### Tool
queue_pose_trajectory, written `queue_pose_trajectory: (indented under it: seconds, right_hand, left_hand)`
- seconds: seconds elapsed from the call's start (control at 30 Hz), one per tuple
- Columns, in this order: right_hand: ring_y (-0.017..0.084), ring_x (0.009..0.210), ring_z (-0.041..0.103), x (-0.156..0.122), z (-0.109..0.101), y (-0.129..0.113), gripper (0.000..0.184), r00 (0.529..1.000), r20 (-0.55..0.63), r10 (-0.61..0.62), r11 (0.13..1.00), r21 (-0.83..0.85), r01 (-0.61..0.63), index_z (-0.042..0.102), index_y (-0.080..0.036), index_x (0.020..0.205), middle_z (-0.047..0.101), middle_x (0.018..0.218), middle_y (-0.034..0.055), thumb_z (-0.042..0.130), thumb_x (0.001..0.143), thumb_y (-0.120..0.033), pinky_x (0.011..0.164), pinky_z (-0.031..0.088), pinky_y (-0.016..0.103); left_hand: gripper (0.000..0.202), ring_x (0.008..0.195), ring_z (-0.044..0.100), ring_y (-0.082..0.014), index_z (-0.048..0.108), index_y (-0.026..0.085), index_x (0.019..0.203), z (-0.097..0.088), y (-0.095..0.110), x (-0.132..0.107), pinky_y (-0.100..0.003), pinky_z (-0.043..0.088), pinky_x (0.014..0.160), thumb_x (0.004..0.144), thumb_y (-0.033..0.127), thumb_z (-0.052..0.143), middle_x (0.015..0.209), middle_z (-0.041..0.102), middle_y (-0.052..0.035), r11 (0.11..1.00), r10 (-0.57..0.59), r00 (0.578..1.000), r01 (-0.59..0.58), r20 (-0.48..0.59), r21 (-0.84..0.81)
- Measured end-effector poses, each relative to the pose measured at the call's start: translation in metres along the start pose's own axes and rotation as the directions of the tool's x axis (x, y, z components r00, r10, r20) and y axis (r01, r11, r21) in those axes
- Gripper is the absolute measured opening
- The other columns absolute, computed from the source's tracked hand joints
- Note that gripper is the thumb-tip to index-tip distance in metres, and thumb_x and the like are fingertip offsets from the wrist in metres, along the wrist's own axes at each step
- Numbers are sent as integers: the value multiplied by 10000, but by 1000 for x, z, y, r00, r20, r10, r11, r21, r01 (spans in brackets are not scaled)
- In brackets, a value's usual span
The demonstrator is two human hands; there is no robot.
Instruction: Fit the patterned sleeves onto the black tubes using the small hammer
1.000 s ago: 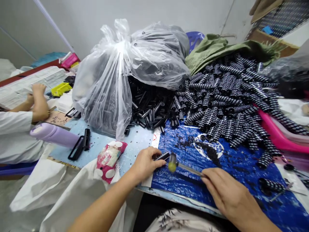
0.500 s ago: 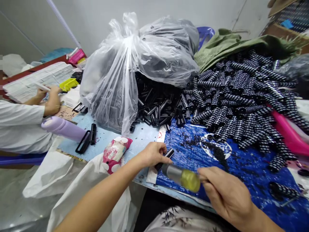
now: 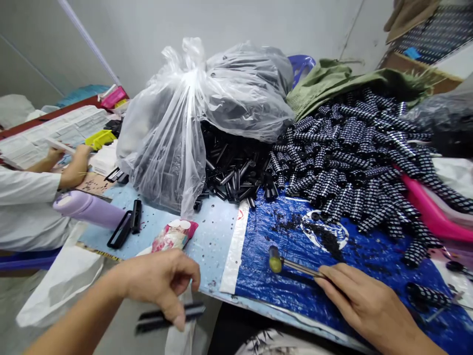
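My left hand [image 3: 166, 281] is out past the front edge of the table, its thumb and index finger apart. A blurred black plastic piece [image 3: 151, 323] is in the air just behind and below the thumb, and the fingers are not closed around it. In my right hand [image 3: 365, 301] is a small hammer [image 3: 299, 267], gripped by its thin metal handle. Its head, yellow at the near end and dark at the other, is over the blue plastic sheet [image 3: 258, 276].
Black tubes with white checks [image 3: 343, 162] lie heaped at the right. Loose black parts [image 3: 236, 172] spill beside a clear plastic bag [image 3: 166, 128]. A lilac bottle [image 3: 88, 209] and a pink packet [image 3: 175, 234] lie leftward. Another person's sleeve [image 3: 25, 192] is at far left.
My left hand has moved left and toward me, from the sheet to beyond the table edge, bringing the black piece along. The hammer has come away from the piece, still in my right hand.
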State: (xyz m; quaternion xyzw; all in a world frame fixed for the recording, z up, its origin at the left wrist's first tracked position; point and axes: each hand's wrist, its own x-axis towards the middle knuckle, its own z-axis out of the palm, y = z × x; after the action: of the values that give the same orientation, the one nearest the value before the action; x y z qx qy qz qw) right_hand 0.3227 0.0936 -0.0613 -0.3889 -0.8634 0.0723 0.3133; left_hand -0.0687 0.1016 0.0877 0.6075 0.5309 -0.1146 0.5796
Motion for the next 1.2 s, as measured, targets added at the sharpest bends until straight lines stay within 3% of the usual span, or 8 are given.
queue_pose_trajectory:
  seconds: [0.13, 0.23, 0.3, 0.53, 0.7, 0.93, 1.07, 1.2]
  right_hand:
    - [177, 765, 627, 0, 14, 2, 203, 1000, 14, 27, 999, -18, -27, 635, -193, 996, 649, 883, 56, 527, 997, -365, 704, 508, 307]
    - [188, 838, 629, 9, 16, -3, 240, 1000, 15, 12, 1000, -8, -12, 626, -174, 1043, 652, 948, 78, 554, 982, -394, 751, 514, 311]
    - [182, 852, 626, 13, 8, -4, 185, 1000, 14, 3, 1000, -1, -3, 621, -168, 1056, 656, 953, 78, 559, 984, -327, 769, 504, 307]
    - [183, 818, 624, 8, -44, 55, 129, 996, -56, 71, 960, -266, -84, 633, -161, 1065, 693, 911, 64, 543, 975, -180, 779, 442, 335]
    - [279, 1064, 591, 24, -61, 109, 263, 990, 122, 74, 791, -612, 17, 656, -147, 1134, 655, 1185, 145, 496, 934, -87, 868, 439, 403]
    - [271, 1049, 622, 40, -54, 131, 276, 979, 190, -72, 863, -481, 157, 656, -128, 1088, 689, 1124, 152, 423, 948, -82, 933, 438, 444]
    - [245, 895, 668, 40, -48, 99, 293, 975, 2, 224, 975, -9, -224, 592, -155, 1188, 705, 1036, 128, 496, 986, -345, 821, 498, 404]
    - [189, 796, 662, 39, -29, 40, 386, 687, 386, 616, 235, 742, -627, 577, -190, 1039, 671, 931, 62, 521, 950, -562, 741, 525, 341]
  left_hand:
    - [277, 723, 552, -154, 690, 187, 981, 5, 14, 17, -246, 400, 637, 792, 382, 744, 799, 618, 2, 977, 157, 948, -110, -276, 181]
    - [214, 907, 581, -201, 654, 160, 1079, 10, 38, 88, -312, 435, 797, 903, 145, 533, 1003, 645, -73, 814, 410, 697, 11, -589, 580]
    - [287, 970, 561, -246, 653, 171, 1123, 2, 49, 135, -359, 432, 811, 923, 91, 464, 1037, 634, -107, 623, 549, 572, 207, -610, 754]
    - [264, 865, 541, -249, 686, 183, 984, -33, 49, 184, -381, 391, 753, 991, 177, 422, 917, 639, -122, 506, 737, 452, 125, -503, 854]
    - [255, 674, 521, -190, 639, 193, 1090, 8, 26, 160, -334, 384, 658, 989, 143, 411, 753, 619, -38, 332, 829, 512, -125, -226, 935]
    - [214, 836, 604, -195, 613, 179, 863, 34, 22, 135, -313, 451, 762, 910, 155, 405, 889, 606, -64, 837, 432, 679, -56, -593, 545]
    - [213, 819, 610, -217, 546, 192, 774, 27, 33, 144, -327, 436, 746, 929, 239, 408, 859, 615, -68, 889, 275, 667, 98, -693, 447]
    - [317, 793, 639, -246, 491, 182, 1220, 12, 34, 151, -340, 433, 707, 931, 254, 381, 871, 658, -59, 948, 179, 547, 127, -818, 293]
